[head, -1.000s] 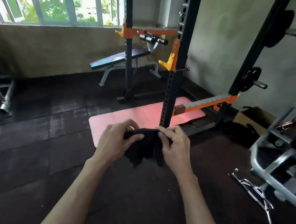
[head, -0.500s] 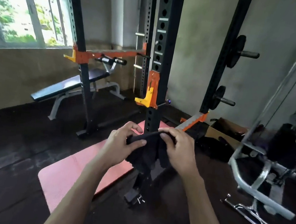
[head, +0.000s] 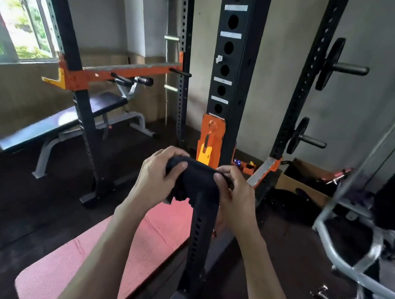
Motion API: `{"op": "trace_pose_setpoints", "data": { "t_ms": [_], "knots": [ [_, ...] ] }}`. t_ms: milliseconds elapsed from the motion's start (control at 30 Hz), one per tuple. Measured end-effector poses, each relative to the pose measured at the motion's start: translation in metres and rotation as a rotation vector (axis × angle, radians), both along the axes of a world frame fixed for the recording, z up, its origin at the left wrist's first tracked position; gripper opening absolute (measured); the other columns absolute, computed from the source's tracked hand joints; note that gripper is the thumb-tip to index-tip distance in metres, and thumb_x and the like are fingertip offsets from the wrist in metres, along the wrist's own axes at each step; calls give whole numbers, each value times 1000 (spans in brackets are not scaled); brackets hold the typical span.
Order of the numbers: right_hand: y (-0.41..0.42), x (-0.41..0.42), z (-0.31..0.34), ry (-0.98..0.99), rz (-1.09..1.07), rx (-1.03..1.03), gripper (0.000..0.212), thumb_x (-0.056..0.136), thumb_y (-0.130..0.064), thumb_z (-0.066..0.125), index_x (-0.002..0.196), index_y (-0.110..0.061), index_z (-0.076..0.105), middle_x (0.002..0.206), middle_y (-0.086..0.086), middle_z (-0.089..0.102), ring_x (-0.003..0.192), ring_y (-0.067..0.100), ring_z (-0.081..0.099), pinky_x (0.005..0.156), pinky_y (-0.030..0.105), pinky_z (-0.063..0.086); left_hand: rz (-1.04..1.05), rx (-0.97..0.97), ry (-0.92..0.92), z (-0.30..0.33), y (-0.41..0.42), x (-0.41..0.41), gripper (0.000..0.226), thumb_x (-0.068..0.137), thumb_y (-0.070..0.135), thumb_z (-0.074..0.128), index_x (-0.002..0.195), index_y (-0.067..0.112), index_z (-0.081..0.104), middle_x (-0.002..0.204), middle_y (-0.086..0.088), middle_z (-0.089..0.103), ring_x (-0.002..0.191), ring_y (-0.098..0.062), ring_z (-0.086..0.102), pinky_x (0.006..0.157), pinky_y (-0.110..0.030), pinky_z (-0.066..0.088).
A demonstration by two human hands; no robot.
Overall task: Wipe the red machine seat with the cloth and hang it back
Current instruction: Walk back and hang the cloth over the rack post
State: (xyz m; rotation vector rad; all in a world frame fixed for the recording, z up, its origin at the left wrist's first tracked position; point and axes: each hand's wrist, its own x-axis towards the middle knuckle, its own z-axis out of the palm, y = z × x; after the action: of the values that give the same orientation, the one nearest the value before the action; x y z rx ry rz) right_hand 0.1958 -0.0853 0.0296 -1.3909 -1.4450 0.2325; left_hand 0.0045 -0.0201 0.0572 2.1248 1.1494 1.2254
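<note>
from the head view, which is the only view there is, the person is standing close to the black upright (head: pixel 228 55) of a power rack and holding a dark cloth (head: pixel 194 180) in both hands at chest level. the left hand (head: pixel 157 176) is clamping one end, fingers curling over the top and thumb pressing on the near face; the right hand (head: pixel 233 194) is pinching the other end, so the cloth is stretching between them in a short band while its loose part is drooping below. the two hands are sitting near each other, joined only by the fabric. the cloth is hanging just in front of the upright and right below the orange hook (head: pixel 211 138) mounted on it, not yet touching the hook as far as i can tell. no red seat is showing anywhere here; a dark padded bench (head: pixel 60 120) is standing to the left under the window, a pink mat (head: pixel 108 249) is lying on the floor, and grey machine tubing (head: pixel 351 250) is crowding the right edge. judging from that, the wiping part is probably looking finished, though nothing here is proving it, and the person is seeming to be in the hanging-back stage. what is remaining, i would guess, is draping the cloth over the hook or some peg on the rack and letting go.
</note>
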Motion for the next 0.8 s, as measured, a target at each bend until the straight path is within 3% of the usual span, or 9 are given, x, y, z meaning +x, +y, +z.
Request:
{"op": "trace_pose_setpoints", "data": {
  "t_ms": [133,300,533,600,700,800],
  "knots": [
    [41,8,-11,95,-17,-109,18,102,-32,56,113,-20,64,101,-9,69,94,-2,64,73,16,55,-35,-95,-52,-2,52,5,17,92,20,75,106,29,75,96,16,75,94,1,69,80,-14,53],
    [83,11,-28,200,-169,-165,12,98,-25,65,105,-19,73,96,-13,73,91,-3,67,74,11,53,-43,-178,-41,-13,115,16,20,82,23,85,100,27,78,89,8,77,88,-6,72,74,-6,49],
    [112,-2,-55,464,-343,-297,6,94,-29,70,95,-27,76,94,-10,75,93,6,70,87,38,60,-119,-465,27,-47,170,23,21,79,29,88,97,27,80,95,2,78,93,-12,72,79,-25,57],
    [114,-10,-58,555,-357,-307,10,88,-31,77,97,-27,76,97,-9,76,96,9,72,87,35,60,-170,-576,-36,-60,177,21,18,79,25,88,95,23,80,96,-2,78,92,-18,73,78,-32,61],
    [111,-20,-59,598,-452,-263,20,83,-28,82,102,-25,76,100,-8,75,96,8,71,84,29,59,-248,-689,-189,-68,178,19,20,85,14,84,102,7,77,94,-10,75,84,-23,70,66,-30,58],
    [108,-31,-60,601,-597,-245,20,82,-27,83,101,-26,77,97,-11,74,93,6,69,83,25,56,-273,-725,-244,-73,180,21,21,84,12,84,103,6,77,95,-13,75,86,-24,70,76,-39,60]
  ]
}}
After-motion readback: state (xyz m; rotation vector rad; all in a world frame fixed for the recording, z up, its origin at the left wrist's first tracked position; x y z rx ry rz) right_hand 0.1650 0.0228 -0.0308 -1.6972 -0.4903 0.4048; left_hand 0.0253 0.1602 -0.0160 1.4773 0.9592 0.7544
